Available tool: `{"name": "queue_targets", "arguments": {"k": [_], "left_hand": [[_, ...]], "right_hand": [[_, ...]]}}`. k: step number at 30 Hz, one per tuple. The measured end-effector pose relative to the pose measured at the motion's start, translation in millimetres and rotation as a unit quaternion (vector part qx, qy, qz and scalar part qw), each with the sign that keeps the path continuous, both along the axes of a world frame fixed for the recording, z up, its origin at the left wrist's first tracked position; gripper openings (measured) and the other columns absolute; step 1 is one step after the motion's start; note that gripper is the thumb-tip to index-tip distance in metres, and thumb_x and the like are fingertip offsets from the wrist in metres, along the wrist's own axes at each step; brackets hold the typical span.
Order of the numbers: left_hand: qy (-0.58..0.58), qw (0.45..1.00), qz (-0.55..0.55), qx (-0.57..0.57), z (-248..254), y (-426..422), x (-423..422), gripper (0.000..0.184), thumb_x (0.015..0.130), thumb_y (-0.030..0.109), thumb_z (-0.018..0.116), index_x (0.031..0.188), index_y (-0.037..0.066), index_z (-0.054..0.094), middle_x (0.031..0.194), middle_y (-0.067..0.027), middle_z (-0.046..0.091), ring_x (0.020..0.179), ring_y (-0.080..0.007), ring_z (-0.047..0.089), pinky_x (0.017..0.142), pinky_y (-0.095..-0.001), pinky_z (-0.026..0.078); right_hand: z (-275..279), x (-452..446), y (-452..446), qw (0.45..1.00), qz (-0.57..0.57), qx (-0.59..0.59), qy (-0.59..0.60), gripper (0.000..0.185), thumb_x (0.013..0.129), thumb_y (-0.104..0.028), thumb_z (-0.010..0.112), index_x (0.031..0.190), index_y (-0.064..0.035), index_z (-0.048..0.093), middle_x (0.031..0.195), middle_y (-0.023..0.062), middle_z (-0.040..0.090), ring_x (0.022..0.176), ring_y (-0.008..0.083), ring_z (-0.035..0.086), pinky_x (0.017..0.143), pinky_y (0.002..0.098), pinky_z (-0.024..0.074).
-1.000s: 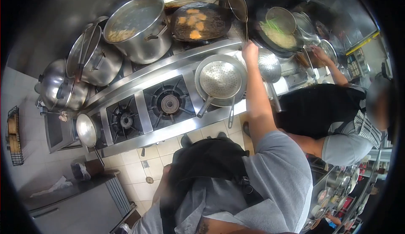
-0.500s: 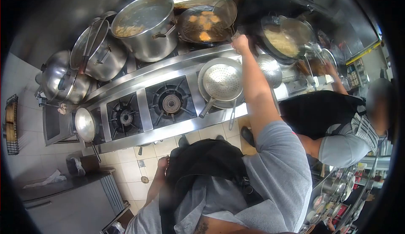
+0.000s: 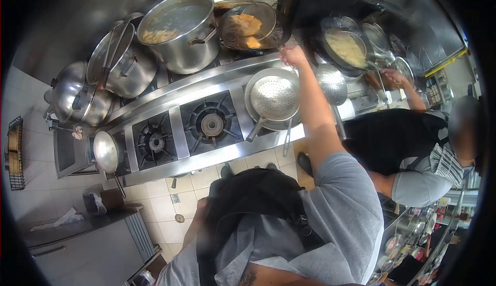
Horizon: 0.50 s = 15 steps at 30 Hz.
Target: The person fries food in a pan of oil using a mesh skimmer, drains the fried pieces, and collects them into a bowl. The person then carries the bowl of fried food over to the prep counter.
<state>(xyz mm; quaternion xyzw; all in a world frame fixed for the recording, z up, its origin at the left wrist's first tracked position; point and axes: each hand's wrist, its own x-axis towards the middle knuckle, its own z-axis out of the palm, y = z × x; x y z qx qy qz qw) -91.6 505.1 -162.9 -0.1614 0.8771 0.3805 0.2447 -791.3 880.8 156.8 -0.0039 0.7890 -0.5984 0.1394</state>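
Observation:
My right hand (image 3: pixel 293 57) is closed around the handle of a wire mesh skimmer (image 3: pixel 267 21). The skimmer's round head is over the wok (image 3: pixel 231 42) of dark oil at the back of the stove. Golden-orange fried pieces (image 3: pixel 247 24) lie at the skimmer head, and another piece (image 3: pixel 253 42) is near its lower rim. Whether they rest in the mesh or show through it, I cannot tell. My left hand (image 3: pixel 200 207) hangs low beside the black apron (image 3: pixel 248 198); its fingers are mostly hidden.
Under my right forearm sits a perforated strainer (image 3: pixel 275 97). A tall stockpot (image 3: pixel 183 53) stands left of the wok. Bare burners (image 3: pixel 212 125) are at the front. To the right, a co-worker's hand (image 3: pixel 395 77) holds a utensil at a second wok (image 3: pixel 345 48) of pale food.
The skimmer has moved left and down from the wok's right rim to over the fried pieces. My left hand has slipped further behind the apron. The co-worker's hand has shifted left.

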Motion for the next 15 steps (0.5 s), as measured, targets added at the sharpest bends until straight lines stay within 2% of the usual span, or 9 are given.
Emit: {"name": "queue_targets", "arguments": {"k": [1, 3, 6, 10, 13, 15], "left_hand": [[-0.001, 1.000, 0.000, 0.000, -5.0, -2.1, -2.4, 0.032, 0.093, 0.035, 0.048, 0.106, 0.013, 0.068, 0.096, -0.0147, 0.070, 0.089, -0.0320, 0.068, 0.077, -0.0437, 0.053], [0.038, 0.995, -0.077, -0.057, -20.4, -8.6, -8.8, 0.033, 0.092, 0.035, 0.050, 0.109, 0.014, 0.068, 0.101, -0.0161, 0.070, 0.092, -0.0337, 0.068, 0.080, -0.0451, 0.053], [0.001, 0.989, -0.119, -0.088, -14.7, -8.0, -26.0, 0.033, 0.091, 0.035, 0.053, 0.111, 0.015, 0.068, 0.103, -0.0175, 0.069, 0.094, -0.0352, 0.067, 0.082, -0.0464, 0.053], [-0.001, 0.993, -0.095, -0.073, 1.6, -4.2, -41.3, 0.031, 0.089, 0.035, 0.056, 0.111, 0.016, 0.068, 0.101, -0.0177, 0.070, 0.094, -0.0365, 0.067, 0.081, -0.0470, 0.053], [-0.020, 0.983, -0.144, -0.113, -9.6, -7.6, -42.4, 0.031, 0.088, 0.033, 0.059, 0.113, 0.018, 0.068, 0.100, -0.0174, 0.070, 0.093, -0.0364, 0.067, 0.081, -0.0470, 0.053], [0.006, 0.990, -0.101, -0.093, 16.5, 1.9, -48.4, 0.031, 0.086, 0.030, 0.060, 0.114, 0.019, 0.068, 0.099, -0.0168, 0.070, 0.093, -0.0356, 0.067, 0.081, -0.0464, 0.053]], "right_hand": [[4.8, 8.5, 0.3, 1.000, 0.000, 0.000, -0.001, 0.023, 0.094, -0.012, 0.056, 0.081, 0.0045, 0.066, 0.062, 0.0095, 0.063, 0.040, 0.0119, 0.050, 0.035, 0.0287, 0.0360], [23.1, 28.6, 1.7, 0.998, -0.010, 0.045, 0.032, 0.024, 0.094, -0.013, 0.055, 0.087, 0.0074, 0.067, 0.062, 0.0105, 0.064, 0.041, 0.0133, 0.051, 0.036, 0.0304, 0.0401], [31.7, 41.9, 5.2, 0.992, 0.006, 0.111, 0.059, 0.024, 0.095, -0.012, 0.054, 0.093, 0.0082, 0.067, 0.065, 0.0110, 0.065, 0.042, 0.0144, 0.054, 0.039, 0.0319, 0.0450], [43.4, 61.7, 5.0, 0.981, -0.002, 0.165, 0.101, 0.023, 0.093, -0.013, 0.056, 0.094, 0.0056, 0.069, 0.068, 0.0127, 0.067, 0.045, 0.0167, 0.058, 0.042, 0.0341, 0.0484], [51.4, 72.0, 1.5, 0.967, 0.010, 0.224, 0.123, 0.021, 0.091, -0.014, 0.057, 0.095, 0.0019, 0.070, 0.073, 0.0166, 0.069, 0.047, 0.0217, 0.063, 0.047, 0.0366, 0.0520], [61.2, 84.4, -3.4, 0.940, 0.020, 0.298, 0.163, 0.022, 0.089, -0.015, 0.056, 0.095, 0.0000, 0.071, 0.081, 0.0233, 0.069, 0.063, 0.0335, 0.069, 0.063, 0.0430, 0.0563]]}}
